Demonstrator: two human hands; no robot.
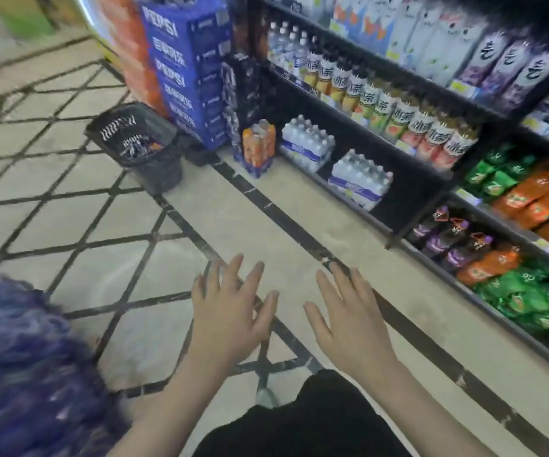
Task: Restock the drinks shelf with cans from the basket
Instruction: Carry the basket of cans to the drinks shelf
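Cans (138, 145) lie in the basket (154, 166), a dark mesh one on the floor (266, 222) at the far end of the aisle, parked beside a stack of blue Pepsi cases (194, 70). Likely set there to be out of the walkway yet near the shelf (395, 225). Blur hides how many there are or what brand; only blue and orange patches show inside.

Head view, one frame only. Left hand (230, 311) and right hand (349, 318) are both held out low over the floor, palms down, fingers spread and straight, holding nothing. They are well apart from the basket and touch neither it nor the shelf. Judgement: a reach or a balancing pose while crouching toward the stock, with no can yet picked up.

Shelf runs along the right. Its bottom tier at the near end holds green, orange and purple soft drinks (510, 268) lying in rows. Further along, shrink-wrapped water packs (359, 179) sit on the base; an orange multipack (259, 146) stands on the floor by the shelf end. Tea bottles (398, 117) fill the tier above.

Blurred blue mass (19, 374) at lower left; cannot tell what it is.

Next need, as I read it: close on the basket before anything can be shelved.
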